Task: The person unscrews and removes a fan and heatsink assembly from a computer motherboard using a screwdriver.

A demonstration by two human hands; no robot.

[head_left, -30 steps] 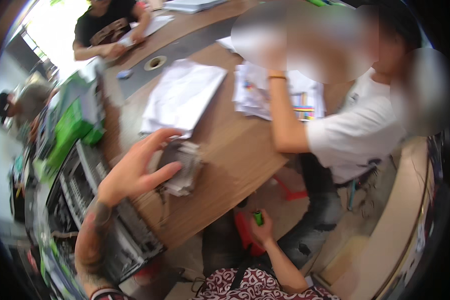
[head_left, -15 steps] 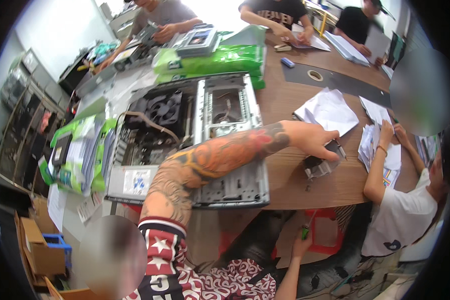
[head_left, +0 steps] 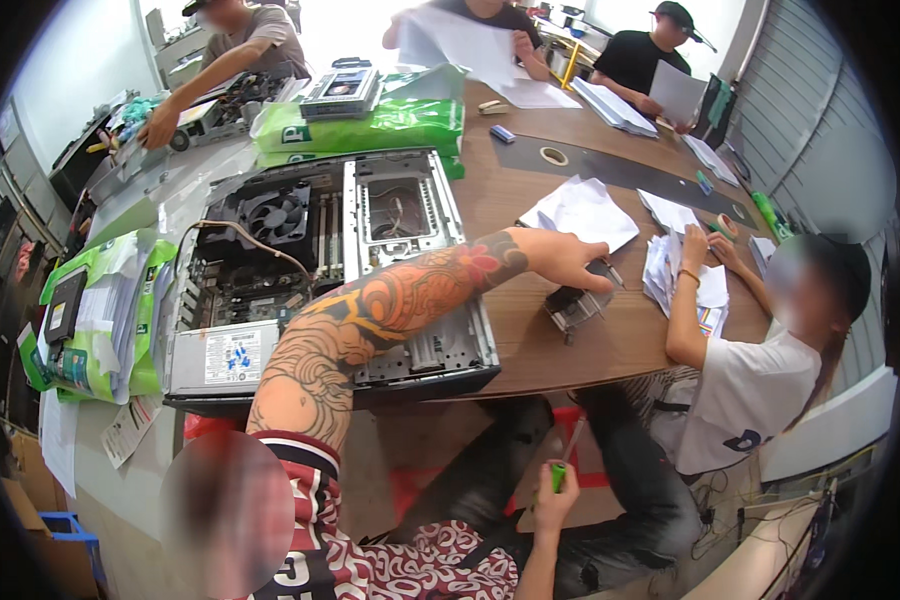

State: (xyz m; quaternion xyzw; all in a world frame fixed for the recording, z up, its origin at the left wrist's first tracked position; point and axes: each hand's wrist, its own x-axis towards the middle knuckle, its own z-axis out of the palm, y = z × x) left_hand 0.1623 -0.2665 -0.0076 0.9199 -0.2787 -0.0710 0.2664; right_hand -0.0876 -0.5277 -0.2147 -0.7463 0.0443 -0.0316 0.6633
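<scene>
And here's my left sleeve, lower left of the frame: a short one, dark-banded at the cuff with maroon and white stripes, maroon panels and white shapes below, partly lost behind a blurred patch. Out of it comes my left forearm, heavily tattooed: loose curling outlines near the sleeve, denser shaded work along the middle, a petal-like figure close to the wrist, stopping short of my left hand. Bottom centre, my shirt swirls white on maroon! Beside it, my jeans, faded black, with worn, distressed patches.
</scene>
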